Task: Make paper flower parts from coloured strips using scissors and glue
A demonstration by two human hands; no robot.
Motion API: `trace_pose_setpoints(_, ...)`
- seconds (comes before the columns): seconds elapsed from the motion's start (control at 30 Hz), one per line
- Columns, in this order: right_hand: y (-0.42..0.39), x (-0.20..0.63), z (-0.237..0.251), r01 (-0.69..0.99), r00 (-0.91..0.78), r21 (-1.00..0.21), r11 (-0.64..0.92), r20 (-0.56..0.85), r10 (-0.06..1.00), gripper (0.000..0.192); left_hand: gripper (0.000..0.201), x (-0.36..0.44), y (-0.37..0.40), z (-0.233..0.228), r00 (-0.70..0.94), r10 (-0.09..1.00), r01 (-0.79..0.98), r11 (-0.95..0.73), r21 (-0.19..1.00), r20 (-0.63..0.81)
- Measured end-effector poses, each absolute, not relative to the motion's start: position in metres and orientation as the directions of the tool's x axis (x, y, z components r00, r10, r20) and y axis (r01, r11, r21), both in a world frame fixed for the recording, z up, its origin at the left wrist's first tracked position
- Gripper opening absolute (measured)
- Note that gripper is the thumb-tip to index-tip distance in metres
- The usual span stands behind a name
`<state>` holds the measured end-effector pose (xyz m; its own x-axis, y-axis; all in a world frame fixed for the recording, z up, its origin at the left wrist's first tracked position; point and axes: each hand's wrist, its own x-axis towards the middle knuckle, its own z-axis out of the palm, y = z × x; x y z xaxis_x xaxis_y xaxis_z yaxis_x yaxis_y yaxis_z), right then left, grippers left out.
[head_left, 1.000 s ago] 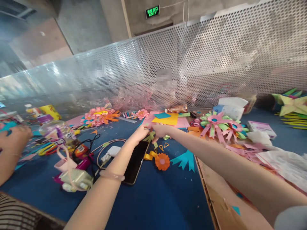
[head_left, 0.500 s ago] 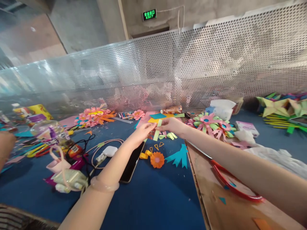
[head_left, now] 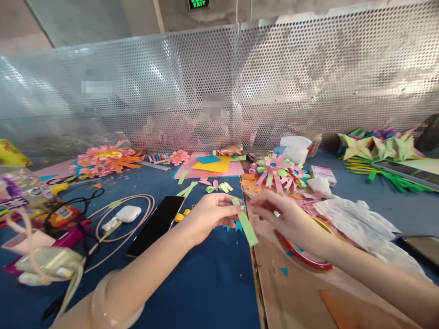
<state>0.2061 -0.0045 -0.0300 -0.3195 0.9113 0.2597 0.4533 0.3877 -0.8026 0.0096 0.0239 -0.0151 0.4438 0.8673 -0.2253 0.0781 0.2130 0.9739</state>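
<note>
My left hand pinches a light green paper strip between thumb and fingers, and the strip slants down toward the cardboard's edge. To its right, my right hand hovers above the red-handled scissors, its fingers curved and apart. The hand and forearm cover part of the scissors, so I cannot tell whether they touch. Partly behind my left hand lie cut blue paper and a yellow paper piece. Looped green paper pieces rest just beyond it.
A black phone and coiled cable lie left. Paper flowers and stacked coloured sheets sit farther back, before a perforated metal screen. Brown cardboard and crumpled white plastic are at right.
My hands have separated and come nearer. The left keeps the green strip; the right has let go of it and moved right, over the scissors. The view has shifted right and down.
</note>
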Motion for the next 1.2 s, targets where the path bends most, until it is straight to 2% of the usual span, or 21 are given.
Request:
trace_pose_setpoints(0.07, -0.015, 0.217, -0.032, 0.460, -0.378, -0.683, 0.567, 0.427, 0.821, 0.012, 0.018, 0.012, 0.017, -0.013, 0.431, 0.862, 0.022, 0.285, 0.958, -0.266)
trace_pose_setpoints(0.17, -0.029, 0.225, -0.037, 0.405, -0.467, -0.576, 0.710, 0.538, 0.702, 0.019, 0.022, 0.016, 0.007, -0.011, 0.439, 0.852, -0.029, 0.329, 0.944, -0.284)
trace_pose_setpoints(0.3, -0.039, 0.226, -0.039, 0.308, -0.560, -0.544, 0.781, 0.559, 0.611, 0.033, 0.026, 0.023, -0.002, -0.010, 0.459, 0.831, -0.042, 0.372, 0.927, -0.312)
trace_pose_setpoints(0.47, -0.046, 0.229, -0.040, 0.326, -0.615, -0.507, 0.798, 0.527, 0.587, 0.039, 0.028, 0.028, -0.005, -0.018, 0.474, 0.804, -0.047, 0.430, 0.902, -0.358)
trace_pose_setpoints(0.53, -0.047, 0.228, -0.040, 0.319, -0.616, -0.530, 0.786, 0.514, 0.597, 0.037, 0.026, 0.029, -0.005, -0.021, 0.487, 0.796, -0.048, 0.436, 0.899, -0.360)
trace_pose_setpoints(0.7, -0.049, 0.220, -0.037, 0.272, -0.506, -0.656, 0.704, 0.525, 0.685, 0.026, 0.024, 0.031, -0.007, -0.016, 0.467, 0.815, -0.029, 0.401, 0.916, -0.342)
trace_pose_setpoints(0.83, -0.049, 0.216, -0.036, 0.229, -0.391, -0.748, 0.623, 0.516, 0.762, 0.016, 0.023, 0.032, -0.009, -0.010, 0.502, 0.827, -0.026, 0.307, 0.951, -0.253)
trace_pose_setpoints(1.0, -0.049, 0.215, -0.044, 0.170, -0.214, -0.930, 0.327, 0.289, 0.933, 0.001, 0.016, 0.030, -0.012, -0.015, 0.446, 0.891, 0.045, 0.072, 0.996, -0.084)
trace_pose_setpoints(1.2, -0.049, 0.209, -0.042, -0.043, -0.141, -0.999, 0.028, 0.034, 0.989, 0.011, 0.021, 0.028, -0.018, -0.015, 0.413, 0.910, 0.284, -0.164, 0.945, 0.034)
